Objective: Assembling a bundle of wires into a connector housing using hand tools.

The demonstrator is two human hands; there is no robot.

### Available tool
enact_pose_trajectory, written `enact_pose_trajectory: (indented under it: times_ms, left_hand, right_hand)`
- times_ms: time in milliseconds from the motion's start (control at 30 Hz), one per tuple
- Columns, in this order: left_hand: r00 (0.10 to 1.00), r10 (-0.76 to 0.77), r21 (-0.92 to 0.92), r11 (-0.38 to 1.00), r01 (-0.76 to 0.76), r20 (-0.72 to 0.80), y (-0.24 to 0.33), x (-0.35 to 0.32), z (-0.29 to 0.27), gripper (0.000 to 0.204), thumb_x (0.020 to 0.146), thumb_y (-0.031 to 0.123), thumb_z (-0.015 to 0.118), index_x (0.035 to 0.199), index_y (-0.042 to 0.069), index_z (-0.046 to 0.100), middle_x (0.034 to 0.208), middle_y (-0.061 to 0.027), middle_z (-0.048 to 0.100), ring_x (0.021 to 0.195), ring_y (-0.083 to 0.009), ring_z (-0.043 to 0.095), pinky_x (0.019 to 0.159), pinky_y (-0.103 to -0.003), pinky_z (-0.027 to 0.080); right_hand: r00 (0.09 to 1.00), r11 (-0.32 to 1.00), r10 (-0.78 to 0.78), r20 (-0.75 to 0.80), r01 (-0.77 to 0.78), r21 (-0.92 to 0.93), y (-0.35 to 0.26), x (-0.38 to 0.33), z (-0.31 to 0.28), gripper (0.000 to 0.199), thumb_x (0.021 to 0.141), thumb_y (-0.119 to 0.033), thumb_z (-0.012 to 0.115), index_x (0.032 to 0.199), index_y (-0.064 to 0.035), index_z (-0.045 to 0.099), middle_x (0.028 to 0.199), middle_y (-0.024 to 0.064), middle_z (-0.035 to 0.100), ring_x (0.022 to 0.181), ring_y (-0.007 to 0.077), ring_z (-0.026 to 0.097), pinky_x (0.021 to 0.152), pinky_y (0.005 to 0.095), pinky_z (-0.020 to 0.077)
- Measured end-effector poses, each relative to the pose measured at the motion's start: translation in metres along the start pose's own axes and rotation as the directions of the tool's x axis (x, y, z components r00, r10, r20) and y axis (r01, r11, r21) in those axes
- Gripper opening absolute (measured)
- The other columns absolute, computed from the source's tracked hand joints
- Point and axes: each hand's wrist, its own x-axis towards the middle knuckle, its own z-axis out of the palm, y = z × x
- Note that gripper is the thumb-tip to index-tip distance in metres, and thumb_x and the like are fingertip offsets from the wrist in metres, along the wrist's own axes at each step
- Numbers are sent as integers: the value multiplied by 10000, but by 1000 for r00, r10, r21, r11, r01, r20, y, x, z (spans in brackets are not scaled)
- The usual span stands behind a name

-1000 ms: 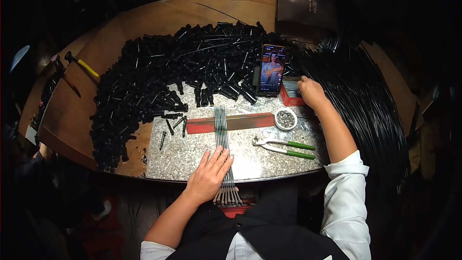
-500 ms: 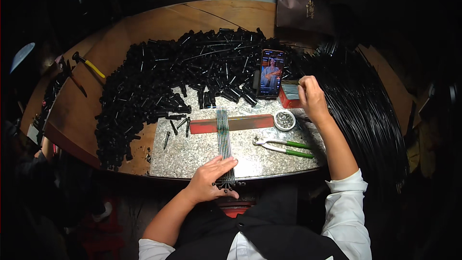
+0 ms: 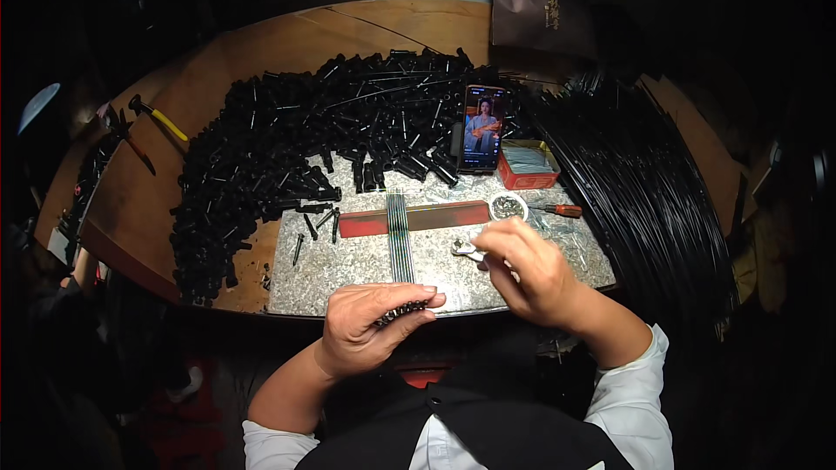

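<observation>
From my remote seat I see the left hand (image 3: 370, 331) low in the centre of the frame, fingers curled and clamped on the near end of a bundle of thin metal rods (image 3: 399, 239). The bundle runs straight up the frame from that hand, across the speckled stone slab (image 3: 348, 265), and over a red strip (image 3: 435, 218) lying crosswise on the slab.

The right hand (image 3: 527, 270) sits just right of centre, above the slab's near edge, fingers pinched together. They seem to close on something small, but I cannot make out what; the hand covers most of a pair of pliers (image 3: 463, 249), whose metal tip shows at its left side.

Just above that hand sits a small round dish (image 3: 508, 206) of tiny bright parts, with a red-handled screwdriver (image 3: 557, 209) to its right and an open red box (image 3: 527, 164) beyond. A phone (image 3: 483, 128) with a lit screen stands propped against a heap of short black tubes (image 3: 287, 157) filling the upper middle and left of the wooden table (image 3: 392, 22). Long black rods (image 3: 644, 191) sweep down the right side. A yellow-handled tool (image 3: 157, 117) lies at the upper left.
</observation>
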Motion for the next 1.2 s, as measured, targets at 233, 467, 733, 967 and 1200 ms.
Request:
enact_pose_trajectory:
  times_ms: [233,467,733,967,1200]
  left_hand:
    - [999,16,1,1000,-16,-50,11,3,-3,178,785,12,674,951,-44,637,819,-141,699,803,-240,695,749,-319,549]
    - [998,27,25,999,-25,-59,10,2,-5,140,804,48,666,908,-44,653,799,-135,696,783,-245,692,766,-340,545]
    - [993,43,85,996,-33,-110,9,2,-6,132,781,36,688,889,-33,659,795,-126,693,774,-251,691,722,-325,551]
    - [992,69,102,993,-58,-108,10,4,-5,142,758,18,709,886,-20,660,797,-116,694,760,-249,692,690,-310,557]
    - [992,66,101,993,-55,-106,12,4,-5,105,778,25,678,864,-32,661,795,-129,691,778,-260,690,731,-330,548]
  right_hand:
    - [986,988,-150,66,148,44,-29,2,-11,425,631,104,650,1044,10,621,787,106,545,608,177,566,498,273,474]
    - [981,982,-186,51,187,-12,-31,7,-7,388,666,44,674,1048,-23,652,730,62,531,546,134,538,437,245,451]
    - [973,974,-217,77,221,-45,-31,8,-4,354,694,28,678,1044,-25,656,718,63,539,533,126,540,413,235,445]
    - [972,969,-232,48,235,-73,-33,10,-4,349,692,6,695,1038,-23,659,711,53,543,523,114,537,406,227,437]
    - [965,961,-260,37,262,-91,-33,10,-5,332,702,-44,693,1033,-35,667,707,46,546,523,100,534,391,214,412]
